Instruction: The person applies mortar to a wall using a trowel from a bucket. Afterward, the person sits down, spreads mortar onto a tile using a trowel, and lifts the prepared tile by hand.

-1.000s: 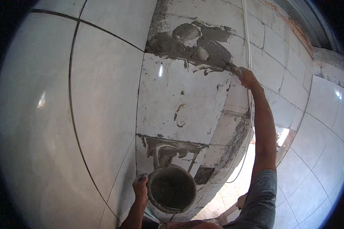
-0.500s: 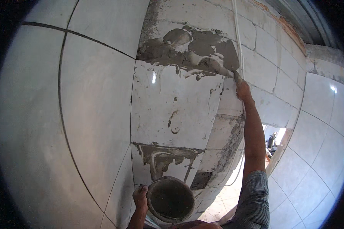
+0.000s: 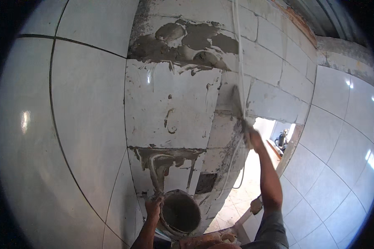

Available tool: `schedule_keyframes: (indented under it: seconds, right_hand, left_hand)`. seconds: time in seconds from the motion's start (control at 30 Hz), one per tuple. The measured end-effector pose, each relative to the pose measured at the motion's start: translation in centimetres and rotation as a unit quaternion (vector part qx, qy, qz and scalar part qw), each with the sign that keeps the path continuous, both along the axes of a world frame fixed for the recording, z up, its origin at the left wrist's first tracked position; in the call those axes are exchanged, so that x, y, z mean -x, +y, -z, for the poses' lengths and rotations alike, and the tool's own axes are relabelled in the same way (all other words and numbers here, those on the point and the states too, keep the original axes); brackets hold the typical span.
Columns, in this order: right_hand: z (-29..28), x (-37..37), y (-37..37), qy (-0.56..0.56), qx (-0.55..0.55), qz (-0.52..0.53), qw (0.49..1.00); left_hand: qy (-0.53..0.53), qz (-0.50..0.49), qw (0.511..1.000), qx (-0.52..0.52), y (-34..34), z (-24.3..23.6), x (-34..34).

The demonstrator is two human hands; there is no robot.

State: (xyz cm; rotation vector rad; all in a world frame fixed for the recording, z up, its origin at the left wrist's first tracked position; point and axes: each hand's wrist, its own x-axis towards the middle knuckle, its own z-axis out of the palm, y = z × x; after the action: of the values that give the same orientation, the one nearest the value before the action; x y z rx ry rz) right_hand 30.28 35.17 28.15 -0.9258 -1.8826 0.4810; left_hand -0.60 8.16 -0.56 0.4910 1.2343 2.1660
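My left hand (image 3: 153,206) grips the rim of a round, dark bucket (image 3: 191,202) low in the view; grey mortar seems to be inside. My right hand (image 3: 253,137) is closed round the handle of a trowel (image 3: 238,101), whose blade is blurred by motion and points up along the block wall. Up and to the left of it, fresh grey mortar (image 3: 199,38) is spread in patches on the blocks. Right below that mortar sits a white wall tile (image 3: 187,112) with smears. More mortar (image 3: 164,157) streaks the surface under the tile, above the bucket.
A white cable (image 3: 240,62) hangs down the wall close to the trowel. Large tiles (image 3: 91,112) cover the wall at left, and more tiles (image 3: 332,124) line the right. A bright opening (image 3: 253,174) lies beside my right forearm. Brownish boards (image 3: 207,240) are at the bottom.
My right hand has come down with the trowel, from the upper mortar to lower beside the tile. The view has shifted rightward; my left hand still holds the bucket.
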Motion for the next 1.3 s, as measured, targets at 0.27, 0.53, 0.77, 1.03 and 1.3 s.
schedule_keyframes:
  seconds: [0.27, 0.53, 0.77, 1.03, 1.3]
  right_hand:
    - [16.4, -0.8, -18.8, -0.040, 0.313, -0.103, 0.943]
    - [23.1, -2.3, -23.3, -0.210, 0.172, -0.132, 0.953]
    - [20.4, -2.4, -25.0, -0.242, 0.114, -0.129, 0.955]
    - [25.4, -3.3, -26.2, -0.369, -0.016, -0.069, 0.927]
    - [33.6, -3.9, -23.3, -0.403, -0.035, -0.104, 0.909]
  left_hand:
    - [0.080, 0.084, 0.991, 0.060, -1.0, -1.3, -0.1]
    - [0.217, 0.057, 0.969, 0.103, 0.1, -5.9, 0.7]
    - [0.201, 0.044, 0.969, 0.139, -2.3, -6.0, 0.5]
    - [0.216, 0.122, 0.949, 0.195, -4.6, -5.9, 1.4]
    - [0.268, 0.132, 0.947, 0.117, -4.6, -7.4, -0.1]
